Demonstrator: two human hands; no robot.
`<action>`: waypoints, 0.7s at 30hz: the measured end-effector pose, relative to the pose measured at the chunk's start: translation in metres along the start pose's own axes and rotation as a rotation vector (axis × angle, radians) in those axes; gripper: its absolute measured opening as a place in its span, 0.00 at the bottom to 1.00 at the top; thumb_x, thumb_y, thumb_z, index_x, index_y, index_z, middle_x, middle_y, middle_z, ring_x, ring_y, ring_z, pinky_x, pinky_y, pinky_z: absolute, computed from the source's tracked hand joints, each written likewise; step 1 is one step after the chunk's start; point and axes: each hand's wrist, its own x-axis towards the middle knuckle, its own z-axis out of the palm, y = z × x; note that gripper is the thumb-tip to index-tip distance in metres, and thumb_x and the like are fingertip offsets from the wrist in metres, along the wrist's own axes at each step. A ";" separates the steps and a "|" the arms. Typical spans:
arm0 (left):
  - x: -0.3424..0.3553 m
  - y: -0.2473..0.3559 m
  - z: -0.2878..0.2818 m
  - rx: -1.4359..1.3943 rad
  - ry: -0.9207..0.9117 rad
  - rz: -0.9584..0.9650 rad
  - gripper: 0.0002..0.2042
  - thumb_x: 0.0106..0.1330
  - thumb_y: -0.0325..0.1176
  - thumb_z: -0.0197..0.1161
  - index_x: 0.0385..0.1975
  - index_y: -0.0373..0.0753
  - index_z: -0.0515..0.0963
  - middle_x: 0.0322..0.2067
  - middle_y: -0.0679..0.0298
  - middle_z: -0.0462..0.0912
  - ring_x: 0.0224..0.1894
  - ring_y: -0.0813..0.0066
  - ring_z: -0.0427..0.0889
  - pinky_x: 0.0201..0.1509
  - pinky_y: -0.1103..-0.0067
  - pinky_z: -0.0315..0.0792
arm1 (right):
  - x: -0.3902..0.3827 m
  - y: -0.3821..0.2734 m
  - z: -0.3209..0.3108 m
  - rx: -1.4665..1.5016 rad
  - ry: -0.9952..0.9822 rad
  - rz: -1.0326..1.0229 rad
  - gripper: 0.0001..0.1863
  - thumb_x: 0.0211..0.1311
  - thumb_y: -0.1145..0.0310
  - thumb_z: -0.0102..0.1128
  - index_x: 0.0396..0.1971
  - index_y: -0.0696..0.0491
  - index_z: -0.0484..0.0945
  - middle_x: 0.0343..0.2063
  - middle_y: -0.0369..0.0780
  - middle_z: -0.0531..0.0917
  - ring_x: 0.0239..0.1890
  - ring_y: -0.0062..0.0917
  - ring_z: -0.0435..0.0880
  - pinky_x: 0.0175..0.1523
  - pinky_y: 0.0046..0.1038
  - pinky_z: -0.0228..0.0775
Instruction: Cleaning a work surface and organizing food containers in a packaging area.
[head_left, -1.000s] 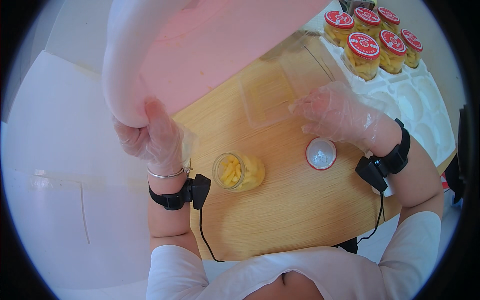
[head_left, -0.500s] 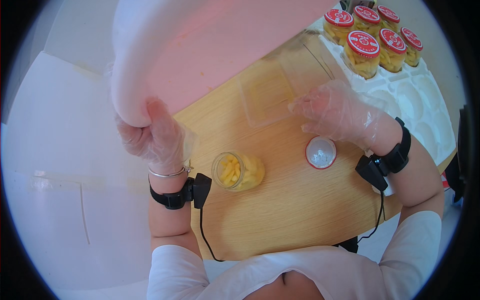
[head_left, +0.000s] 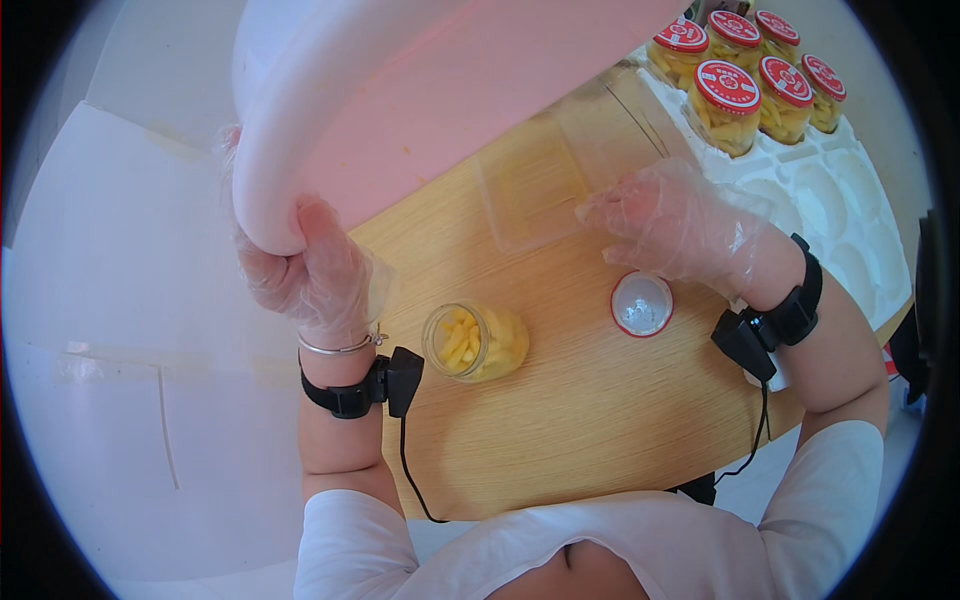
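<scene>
My left hand (head_left: 305, 260), in a clear disposable glove, grips the thick white rim of a large pink basin (head_left: 400, 130), thumb on top and fingers beneath. The basin is tilted, and a few small yellow bits stick to its pink inside. My right hand (head_left: 665, 220), also gloved, is closed at the near edge of a clear plastic box (head_left: 530, 190); its fingertips partly hide the contact. Between my forearms lies an open glass jar (head_left: 475, 342) of yellow fruit strips, its mouth facing left and up. A red-rimmed lid (head_left: 642, 304) rests inside-up below my right hand.
A white moulded foam tray (head_left: 830, 190) with empty hollows extends along the right. Several filled jars with red lids (head_left: 727, 88) stand in its far part. Black wrist devices (head_left: 350, 395) with cables are strapped to both my forearms. The wooden table (head_left: 560, 430) ends near my body.
The basin has shifted slightly to the right and its tilt has changed a little, with my left hand still on its rim. My right hand, the box, the jar and the lid stay put.
</scene>
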 end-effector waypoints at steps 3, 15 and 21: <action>-0.001 0.001 -0.002 0.049 -0.024 -0.013 0.17 0.67 0.27 0.60 0.55 0.36 0.72 0.62 0.54 0.72 0.65 0.54 0.68 0.71 0.58 0.56 | 0.001 0.001 0.001 -0.004 0.003 -0.005 0.23 0.47 0.65 0.70 0.46 0.52 0.80 0.37 0.38 0.84 0.37 0.34 0.82 0.40 0.36 0.75; -0.004 0.003 -0.002 0.004 -0.030 -0.006 0.21 0.70 0.28 0.58 0.62 0.36 0.68 0.63 0.56 0.70 0.66 0.55 0.67 0.69 0.61 0.60 | 0.000 -0.001 -0.001 0.020 0.013 -0.008 0.22 0.48 0.66 0.69 0.47 0.52 0.79 0.38 0.38 0.85 0.37 0.34 0.82 0.41 0.36 0.75; -0.004 0.005 -0.007 0.078 -0.067 -0.008 0.21 0.70 0.28 0.57 0.63 0.36 0.67 0.64 0.55 0.68 0.66 0.57 0.67 0.68 0.63 0.62 | 0.000 -0.002 -0.001 0.038 0.027 -0.023 0.23 0.47 0.67 0.69 0.46 0.52 0.79 0.38 0.38 0.85 0.37 0.34 0.82 0.41 0.36 0.75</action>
